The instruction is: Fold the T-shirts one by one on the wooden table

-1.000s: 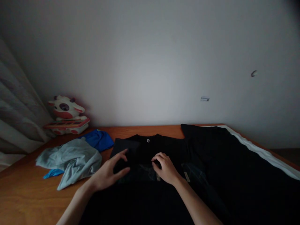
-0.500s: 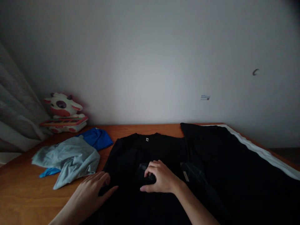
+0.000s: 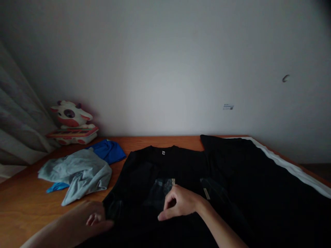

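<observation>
A black T-shirt (image 3: 181, 160) lies spread on the wooden table, with a small white label in its neckline. Over its lower front, my right hand (image 3: 182, 202) has bent fingers drawn down to the thumb; whatever they pinch is hidden. Just behind that hand shows a sheer, shiny dark patch (image 3: 161, 187) with a small beige tag. My left hand (image 3: 86, 218), blurred, is curled at the shirt's left edge. Its fingertips are tucked in near the thumb, and I cannot make out what is between them. Another sheer patch lies beside it.
Black cloth (image 3: 258, 179) with a white strip (image 3: 287, 167) along its edge covers the table's right side. Left are a crumpled grey garment (image 3: 80, 172) and a blue cloth (image 3: 110, 151). A cow-shaped toy keyboard (image 3: 73, 124) stands by the curtain (image 3: 18, 117), against the wall.
My left hand has moved left and toward me, its fingers curling in. My right hand has dropped slightly and its fingers have closed toward the thumb. A beige tag now shows behind it.
</observation>
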The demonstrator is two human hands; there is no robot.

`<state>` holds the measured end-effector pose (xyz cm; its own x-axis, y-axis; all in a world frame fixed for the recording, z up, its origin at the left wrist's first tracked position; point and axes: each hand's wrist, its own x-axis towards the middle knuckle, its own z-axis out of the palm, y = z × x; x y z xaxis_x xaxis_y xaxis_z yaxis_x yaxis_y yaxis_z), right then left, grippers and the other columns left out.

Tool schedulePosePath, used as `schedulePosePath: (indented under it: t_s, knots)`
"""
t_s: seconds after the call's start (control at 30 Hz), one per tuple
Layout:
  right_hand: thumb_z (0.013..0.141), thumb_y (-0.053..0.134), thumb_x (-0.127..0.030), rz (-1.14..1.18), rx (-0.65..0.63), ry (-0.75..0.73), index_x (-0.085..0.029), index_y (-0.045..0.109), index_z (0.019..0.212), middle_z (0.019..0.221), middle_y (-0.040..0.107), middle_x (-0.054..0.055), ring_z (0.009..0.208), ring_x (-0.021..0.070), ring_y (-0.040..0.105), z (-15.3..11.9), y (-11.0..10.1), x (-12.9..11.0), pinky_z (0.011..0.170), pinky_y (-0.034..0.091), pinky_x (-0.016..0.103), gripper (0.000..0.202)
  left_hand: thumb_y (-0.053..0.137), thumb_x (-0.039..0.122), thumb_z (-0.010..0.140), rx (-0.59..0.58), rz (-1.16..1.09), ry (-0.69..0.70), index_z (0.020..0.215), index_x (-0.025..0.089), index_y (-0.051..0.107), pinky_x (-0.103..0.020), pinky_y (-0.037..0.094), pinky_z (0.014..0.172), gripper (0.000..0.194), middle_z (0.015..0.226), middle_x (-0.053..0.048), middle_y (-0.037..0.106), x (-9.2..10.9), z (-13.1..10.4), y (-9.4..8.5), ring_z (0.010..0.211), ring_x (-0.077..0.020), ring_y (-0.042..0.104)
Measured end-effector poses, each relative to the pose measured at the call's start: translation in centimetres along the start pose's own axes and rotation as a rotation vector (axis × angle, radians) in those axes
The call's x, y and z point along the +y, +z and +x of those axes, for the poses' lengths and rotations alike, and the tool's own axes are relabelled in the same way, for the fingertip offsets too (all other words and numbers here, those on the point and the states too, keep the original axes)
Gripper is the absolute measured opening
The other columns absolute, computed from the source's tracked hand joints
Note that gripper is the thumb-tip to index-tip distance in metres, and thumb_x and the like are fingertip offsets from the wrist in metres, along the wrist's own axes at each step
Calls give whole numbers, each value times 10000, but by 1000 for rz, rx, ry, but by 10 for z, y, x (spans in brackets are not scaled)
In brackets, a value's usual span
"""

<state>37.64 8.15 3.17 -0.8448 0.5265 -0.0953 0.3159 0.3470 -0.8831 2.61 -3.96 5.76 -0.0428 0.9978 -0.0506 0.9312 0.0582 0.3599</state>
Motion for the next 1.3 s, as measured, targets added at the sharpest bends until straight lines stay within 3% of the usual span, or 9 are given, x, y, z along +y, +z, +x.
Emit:
schedulePosePath:
  t_s: [0.03, 0.13, 0.23, 0.43, 0.57, 0.77, 0.9, 1.03, 1.3]
  knots:
    - [764, 744, -610, 6, 36, 1, -203, 777, 725, 616, 661, -30, 581, 114, 562, 2, 1, 1, 536, 364, 212, 411, 553, 655, 795, -98, -7, 30, 659, 302, 704, -292, 485, 611, 407, 666, 24, 703, 8, 10, -4, 636, -196, 652]
    - [887, 622, -571, 25, 266, -31, -178, 758, 772, 650, 671, -7, 602, 124, 568, 10, 6, 5, 560, 375, 222, 432, 431, 525, 906, 118, -10, 116, 896, 268, 714, -355, 518, 846, 382, 939, -40, 748, 30, 55, -7, 888, -237, 694]
    - [943, 564, -468, -10, 485, -65, -180, 732, 869, 755, 687, 15, 660, 138, 586, 18, 10, 11, 602, 415, 233, 342, 395, 362, 901, 306, 4, 170, 1071, 212, 671, -419, 485, 1007, 358, 1126, -105, 723, 36, 107, 11, 1081, -262, 670]
    - [942, 561, -354, -86, 622, -108, -205, 691, 936, 930, 650, 37, 688, 125, 583, 22, 12, 21, 617, 465, 236, 198, 384, 326, 897, 360, -13, 98, 1275, 125, 536, -436, 467, 1062, 454, 1312, -181, 649, 26, 173, 49, 1234, -287, 621]
    - [927, 574, -331, -75, 647, -50, -200, 687, 969, 936, 672, 45, 695, 129, 606, 25, 10, 26, 615, 482, 235, 178, 328, 490, 947, 397, -41, 34, 1359, 67, 441, -465, 457, 1073, 601, 1382, -242, 588, 20, 176, 62, 1274, -328, 593]
    - [948, 546, -327, -72, 584, 215, -201, 667, 915, 823, 727, 19, 597, 130, 672, 45, -7, 21, 592, 484, 233, 177, 359, 516, 947, 374, -29, 81, 1368, 120, 465, -454, 399, 1140, 588, 1440, -192, 572, 13, 169, 73, 1359, -299, 521]
    - [981, 507, -431, -340, 581, 390, -199, 627, 1043, 709, 732, 34, 570, 191, 701, 66, -13, 11, 612, 484, 282, 268, 375, 497, 950, 374, -3, 82, 1387, 100, 459, -459, 404, 1138, 596, 1449, -203, 563, 10, 170, 73, 1357, -304, 523]
    - [998, 470, -458, -677, 714, 426, -229, 632, 1130, 883, 775, 106, 828, 267, 748, 79, -3, 10, 702, 488, 322, 310, 391, 532, 942, 374, 18, 88, 1409, 85, 445, -452, 401, 1143, 649, 1456, -202, 557, 7, 170, 75, 1366, -304, 512]
    - [992, 494, -387, -688, 698, 441, -283, 688, 1046, 882, 786, 54, 838, 242, 751, 83, 2, 11, 665, 454, 280, 226, 415, 622, 914, 393, 132, 108, 1434, 69, 451, -465, 382, 1152, 760, 1481, -213, 527, 6, 170, 79, 1393, -315, 478]
